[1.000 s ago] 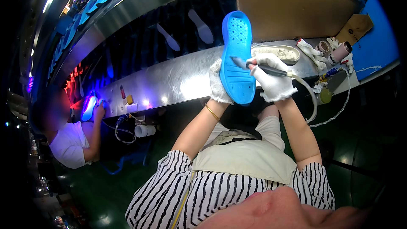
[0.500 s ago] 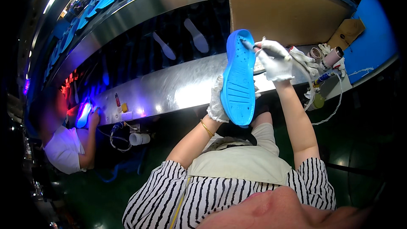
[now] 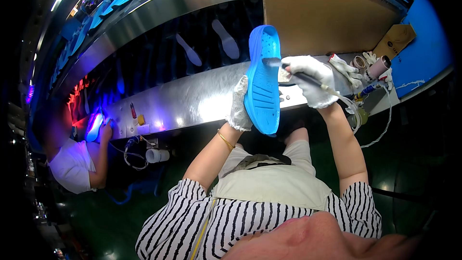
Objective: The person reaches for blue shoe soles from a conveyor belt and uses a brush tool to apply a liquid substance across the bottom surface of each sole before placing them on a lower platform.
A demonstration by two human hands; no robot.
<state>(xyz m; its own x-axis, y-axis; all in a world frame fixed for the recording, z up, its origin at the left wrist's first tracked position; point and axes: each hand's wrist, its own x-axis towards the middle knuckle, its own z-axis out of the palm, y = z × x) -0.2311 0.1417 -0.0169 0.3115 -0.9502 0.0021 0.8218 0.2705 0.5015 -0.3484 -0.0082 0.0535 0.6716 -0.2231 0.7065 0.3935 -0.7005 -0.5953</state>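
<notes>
Head view: the gloved left hand (image 3: 239, 107) grips one blue sole (image 3: 263, 83) by its left edge, holding it upright above the steel bench (image 3: 192, 100). The gloved right hand (image 3: 311, 80) is closed around a brush (image 3: 293, 71) touching the sole's right edge. Two pale insoles (image 3: 226, 39) lie on the far belt. Right: two tape rolls (image 3: 358, 62); contents cannot be told.

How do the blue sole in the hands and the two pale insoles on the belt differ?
The blue sole is bright blue, large and held upright by the left hand; the pale insoles are whitish, look smaller and lie flat on the dark belt. Only the blue sole shows ribbed tread. All are foot-shaped.
</notes>
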